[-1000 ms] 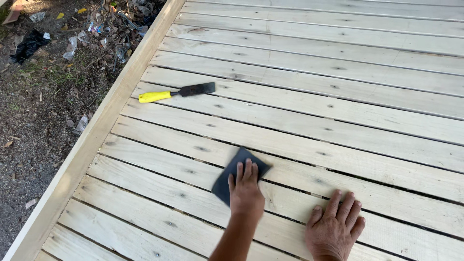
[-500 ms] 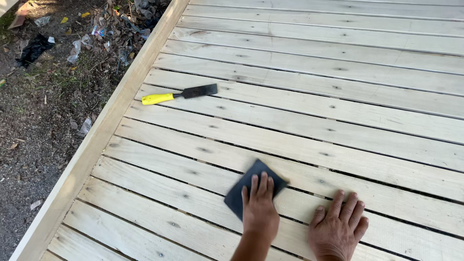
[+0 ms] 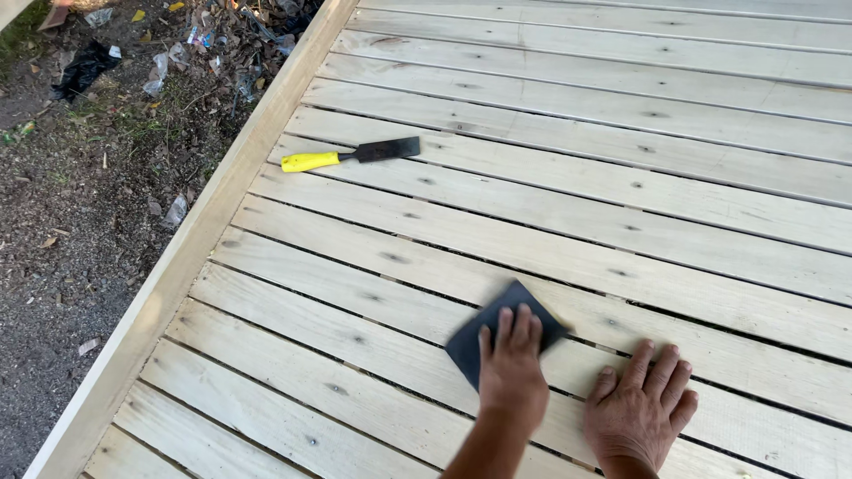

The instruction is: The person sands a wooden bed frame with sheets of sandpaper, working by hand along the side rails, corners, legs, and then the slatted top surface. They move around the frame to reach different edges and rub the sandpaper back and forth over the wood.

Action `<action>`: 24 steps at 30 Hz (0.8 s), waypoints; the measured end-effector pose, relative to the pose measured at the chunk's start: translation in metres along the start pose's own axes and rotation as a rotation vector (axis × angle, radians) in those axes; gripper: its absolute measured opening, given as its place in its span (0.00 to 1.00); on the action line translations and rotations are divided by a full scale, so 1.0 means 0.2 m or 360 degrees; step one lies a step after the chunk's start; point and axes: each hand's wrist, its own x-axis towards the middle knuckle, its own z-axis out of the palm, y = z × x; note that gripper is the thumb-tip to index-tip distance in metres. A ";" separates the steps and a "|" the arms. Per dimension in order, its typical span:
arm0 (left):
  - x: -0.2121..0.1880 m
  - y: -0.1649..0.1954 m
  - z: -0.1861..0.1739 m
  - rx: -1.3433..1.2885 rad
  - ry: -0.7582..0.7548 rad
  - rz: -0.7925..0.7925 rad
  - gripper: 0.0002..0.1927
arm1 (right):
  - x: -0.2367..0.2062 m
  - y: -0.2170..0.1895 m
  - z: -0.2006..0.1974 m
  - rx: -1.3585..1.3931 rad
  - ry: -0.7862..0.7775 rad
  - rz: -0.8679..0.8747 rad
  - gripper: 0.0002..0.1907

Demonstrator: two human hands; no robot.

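Since a second ago, my left hand (image 3: 512, 380) has slid the dark sanding sheet (image 3: 497, 333) rightward along the pale wooden deck (image 3: 550, 222), nearer my right hand (image 3: 641, 410). Left fingers lie flat on the sheet, pressing it to a board rather than gripping it. My right hand rests open, palm down, fingers spread on the boards just beside it, holding nothing. Well apart, up the deck, lies a yellow-handled scraper (image 3: 351, 154) with a black blade. Scraps of litter (image 3: 191, 53) dot the dirt beyond the edge.
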 end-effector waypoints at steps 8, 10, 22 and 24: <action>-0.06 -0.62 -0.16 0.0120 0.0099 -0.0273 0.40 | 0.01 0.00 0.01 -0.0035 0.0011 -0.0022 0.39; 0.00 -0.64 -0.24 -0.0055 0.0130 -0.0684 0.29 | 0.01 0.00 0.00 -0.0066 -0.0005 -0.0013 0.39; -0.21 -0.49 0.02 0.0281 0.0252 0.0114 0.40 | 0.01 -0.01 -0.02 -0.0085 -0.0038 -0.0031 0.38; -0.18 -0.79 -0.10 0.0219 0.0086 -0.0425 0.34 | 0.01 0.00 -0.01 -0.0061 -0.0051 -0.0017 0.38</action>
